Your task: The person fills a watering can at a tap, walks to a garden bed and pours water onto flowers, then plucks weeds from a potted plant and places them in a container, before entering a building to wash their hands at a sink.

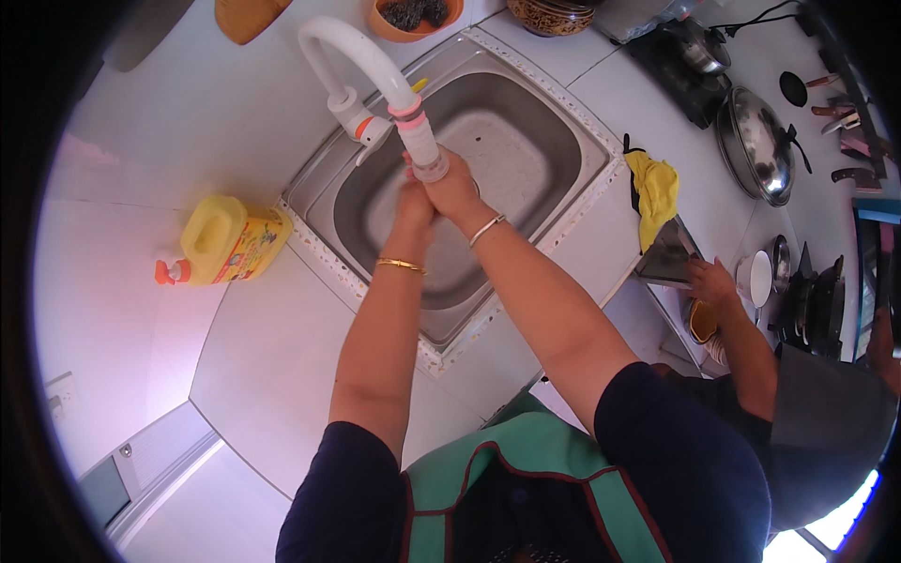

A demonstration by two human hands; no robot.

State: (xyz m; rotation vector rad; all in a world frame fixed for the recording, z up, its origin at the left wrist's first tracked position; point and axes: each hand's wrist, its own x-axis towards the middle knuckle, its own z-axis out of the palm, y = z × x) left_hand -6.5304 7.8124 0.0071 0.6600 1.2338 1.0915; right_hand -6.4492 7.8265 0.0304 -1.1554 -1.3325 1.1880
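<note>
Both my hands are together over the steel sink (pixel 571 136), under the end of the white tap (pixel 352 36). My left hand (pixel 414 208), below a gold bangle, presses against my right hand (pixel 458 190), below a silver bangle. The tap's ribbed white nozzle (pixel 422 148) with its pink ring hides most of the fingers, so I cannot see whether anything is between them. The tap's lever (pixel 374 137) with an orange mark is just left of the nozzle. A small yellow thing (pixel 419 85) lies at the sink's back edge.
A yellow jug with a red cap (pixel 225 239) stands left of the sink. Behind are an orange bowl (pixel 441 25) of dark scrubbers and a patterned bowl (pixel 552 17). At right, another person's hand (pixel 713 283) touches a dark panel near a yellow cloth (pixel 654 192); beyond sits a lidded pan (pixel 756 145).
</note>
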